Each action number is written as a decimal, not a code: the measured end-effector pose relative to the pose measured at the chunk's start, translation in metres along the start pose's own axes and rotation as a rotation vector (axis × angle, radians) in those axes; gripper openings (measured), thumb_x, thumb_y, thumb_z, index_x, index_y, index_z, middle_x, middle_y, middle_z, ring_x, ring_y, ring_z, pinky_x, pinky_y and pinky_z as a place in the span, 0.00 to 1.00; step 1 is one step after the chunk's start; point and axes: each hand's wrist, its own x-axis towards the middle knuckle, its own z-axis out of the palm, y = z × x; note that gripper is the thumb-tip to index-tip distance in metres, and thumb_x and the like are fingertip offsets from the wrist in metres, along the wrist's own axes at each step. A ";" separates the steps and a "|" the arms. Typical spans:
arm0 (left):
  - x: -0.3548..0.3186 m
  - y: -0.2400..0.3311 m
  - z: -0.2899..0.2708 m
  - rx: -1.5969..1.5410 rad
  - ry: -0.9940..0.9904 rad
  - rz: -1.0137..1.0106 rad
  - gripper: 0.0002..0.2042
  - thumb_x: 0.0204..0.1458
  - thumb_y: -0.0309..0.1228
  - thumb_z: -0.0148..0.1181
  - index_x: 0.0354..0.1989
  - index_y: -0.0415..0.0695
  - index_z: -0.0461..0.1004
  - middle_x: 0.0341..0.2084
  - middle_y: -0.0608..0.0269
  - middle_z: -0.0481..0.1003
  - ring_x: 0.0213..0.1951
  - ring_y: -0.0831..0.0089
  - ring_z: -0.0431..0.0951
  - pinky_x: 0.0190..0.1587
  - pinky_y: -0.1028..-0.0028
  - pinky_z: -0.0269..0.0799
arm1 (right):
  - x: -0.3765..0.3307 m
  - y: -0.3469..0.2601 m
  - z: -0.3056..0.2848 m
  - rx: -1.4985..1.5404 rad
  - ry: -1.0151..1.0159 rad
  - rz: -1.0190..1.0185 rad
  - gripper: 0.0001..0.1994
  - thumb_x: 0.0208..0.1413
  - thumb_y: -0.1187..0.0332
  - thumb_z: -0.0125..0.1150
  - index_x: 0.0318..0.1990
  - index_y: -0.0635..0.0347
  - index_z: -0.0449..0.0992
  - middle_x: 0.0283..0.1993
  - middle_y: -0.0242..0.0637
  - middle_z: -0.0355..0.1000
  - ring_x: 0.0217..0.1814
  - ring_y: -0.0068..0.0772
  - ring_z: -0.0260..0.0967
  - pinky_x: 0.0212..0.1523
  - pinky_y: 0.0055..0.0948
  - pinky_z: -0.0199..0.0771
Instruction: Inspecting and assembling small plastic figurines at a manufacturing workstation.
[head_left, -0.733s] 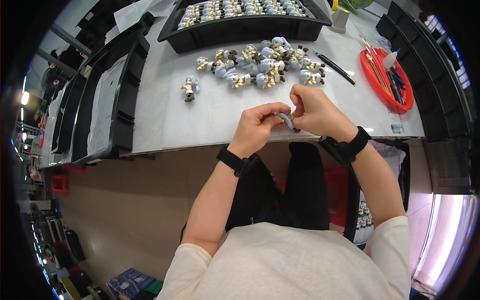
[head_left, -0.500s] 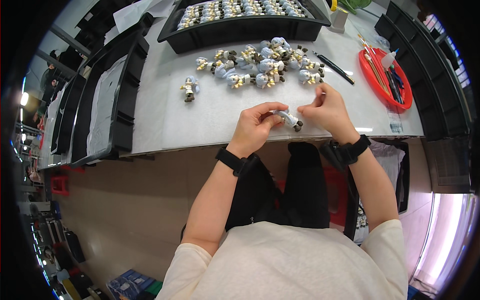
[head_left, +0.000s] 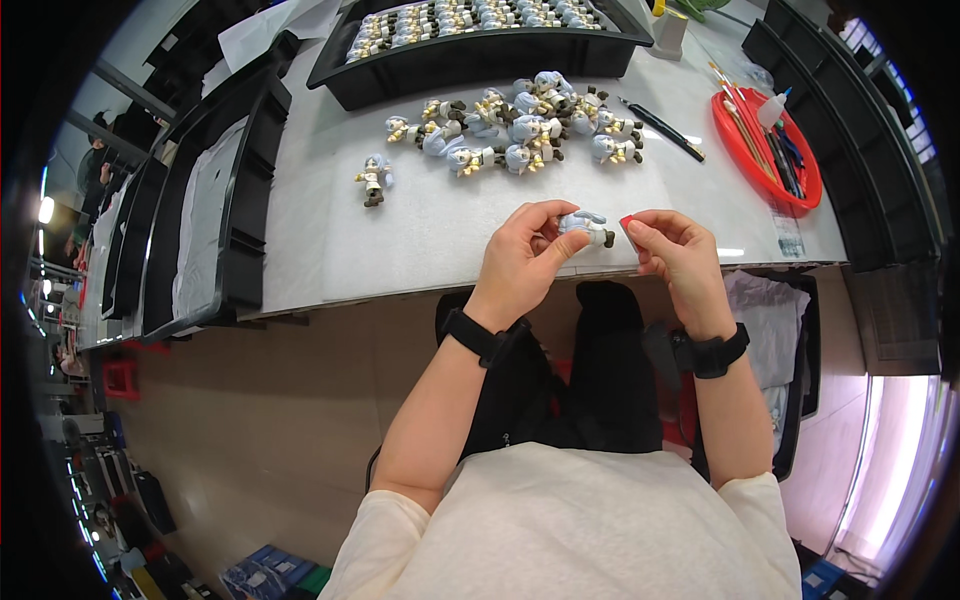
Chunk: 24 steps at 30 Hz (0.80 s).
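Note:
My left hand (head_left: 524,252) is closed on a small figurine (head_left: 584,228) with pale blue hair and dark boots, its boots pointing right. Just right of the boots, my right hand (head_left: 682,262) pinches a small, flat red piece (head_left: 629,226) between thumb and fingers; its material is too small to tell. The red piece and the figurine are apart. Beyond my hands lies a pile of similar figurines (head_left: 533,131) on the white table. One more figurine (head_left: 374,181) lies by itself left of the pile.
At the back stands a black tray (head_left: 480,66) filled with rows of figurines. A black pen-like tool (head_left: 662,130) lies right of the pile. Farther right, a red basket (head_left: 738,168) holds brushes and a small bottle. Black crates (head_left: 245,220) line the left side.
My right hand has come down and turned, and the red piece now shows in its fingers. In my left hand the figurine has turned to lie more level.

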 end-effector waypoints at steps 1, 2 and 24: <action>0.000 0.000 0.001 0.036 0.006 0.051 0.14 0.47 0.26 0.58 0.42 0.36 0.68 0.33 0.65 0.69 0.33 0.82 0.69 0.39 0.81 0.69 | -0.003 -0.002 0.001 0.014 -0.013 0.013 0.08 0.46 0.69 0.61 0.33 0.64 0.74 0.24 0.28 0.70 0.23 0.14 0.63 0.23 0.15 0.66; 0.000 0.000 0.002 0.071 0.012 0.103 0.14 0.46 0.25 0.59 0.41 0.36 0.69 0.33 0.65 0.69 0.34 0.82 0.70 0.39 0.81 0.69 | -0.005 -0.002 0.002 0.028 -0.027 0.026 0.08 0.47 0.69 0.61 0.33 0.64 0.74 0.24 0.29 0.70 0.23 0.14 0.63 0.23 0.14 0.67; -0.005 0.004 0.003 0.102 -0.022 0.189 0.14 0.43 0.24 0.61 0.41 0.38 0.71 0.33 0.65 0.67 0.35 0.78 0.71 0.39 0.80 0.70 | -0.003 0.005 0.024 -0.036 0.036 0.009 0.08 0.46 0.73 0.57 0.32 0.70 0.73 0.24 0.35 0.70 0.22 0.19 0.66 0.23 0.17 0.72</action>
